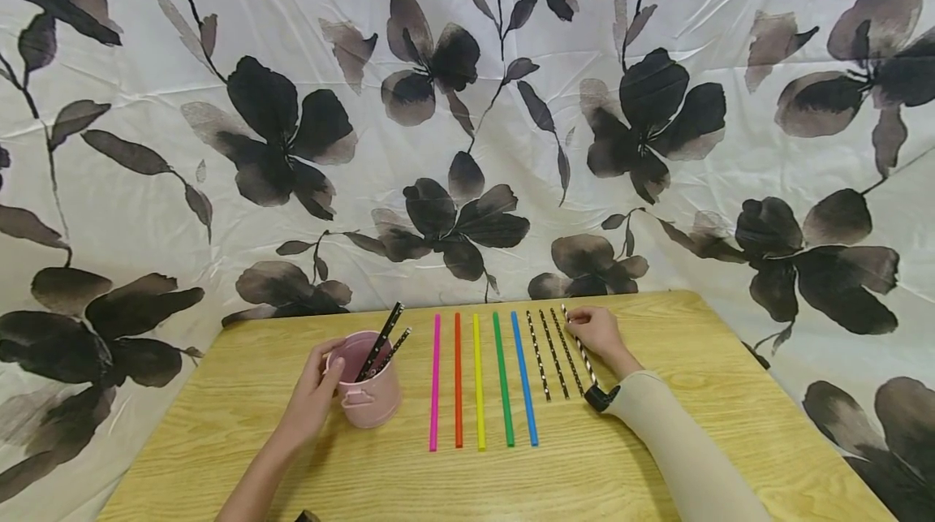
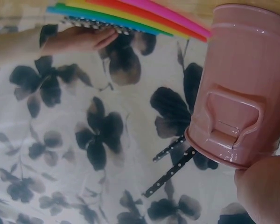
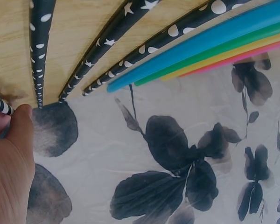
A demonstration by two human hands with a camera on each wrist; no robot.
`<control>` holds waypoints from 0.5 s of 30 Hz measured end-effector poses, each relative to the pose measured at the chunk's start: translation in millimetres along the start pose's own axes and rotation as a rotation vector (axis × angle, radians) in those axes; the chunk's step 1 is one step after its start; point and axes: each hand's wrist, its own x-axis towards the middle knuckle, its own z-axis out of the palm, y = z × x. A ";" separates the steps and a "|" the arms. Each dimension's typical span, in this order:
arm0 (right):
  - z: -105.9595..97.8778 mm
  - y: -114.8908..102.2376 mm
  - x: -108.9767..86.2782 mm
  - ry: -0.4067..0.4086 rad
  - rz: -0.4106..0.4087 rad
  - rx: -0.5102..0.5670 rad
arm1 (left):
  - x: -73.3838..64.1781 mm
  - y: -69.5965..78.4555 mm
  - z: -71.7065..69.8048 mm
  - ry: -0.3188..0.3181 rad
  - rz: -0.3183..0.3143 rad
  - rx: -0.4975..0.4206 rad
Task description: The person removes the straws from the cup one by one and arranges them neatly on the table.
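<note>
My left hand [image 1: 312, 392] grips a pink pail [image 1: 376, 407] by its left side, thumb near the rim. Out of the pail lean two black straws with white dots, a longer one [image 1: 381, 341] and a shorter one [image 1: 395, 351]. On the right, my right hand [image 1: 597, 337] pinches a black-and-white striped straw [image 1: 587, 361] near its far end; in the right wrist view the striped straw [image 3: 0, 103] shows at the fingertips. Just left of it lie three black patterned straws: dotted [image 3: 40, 51], starred [image 3: 105, 44] and spotted [image 3: 161, 37].
On the wooden table [image 1: 219, 424], pink [image 1: 435, 382], red [image 1: 458, 380], yellow [image 1: 479, 382], green [image 1: 503, 380] and blue [image 1: 523, 380] straws lie in a row between pail and black straws. A floral cloth [image 1: 511, 132] hangs behind the table's far edge.
</note>
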 end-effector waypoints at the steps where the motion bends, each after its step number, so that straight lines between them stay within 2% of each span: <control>1: 0.1 0.0 -0.1 0.001 -0.005 0.000 | -0.1 0.3 -0.1 0.001 0.001 -0.002; 5: 0.3 0.4 -0.6 0.007 -0.038 0.008 | -0.4 1.5 0.0 0.006 0.015 -0.016; 15: 1.8 2.4 -1.1 0.011 -0.039 -0.004 | -1.6 1.6 0.4 -0.002 0.039 -0.057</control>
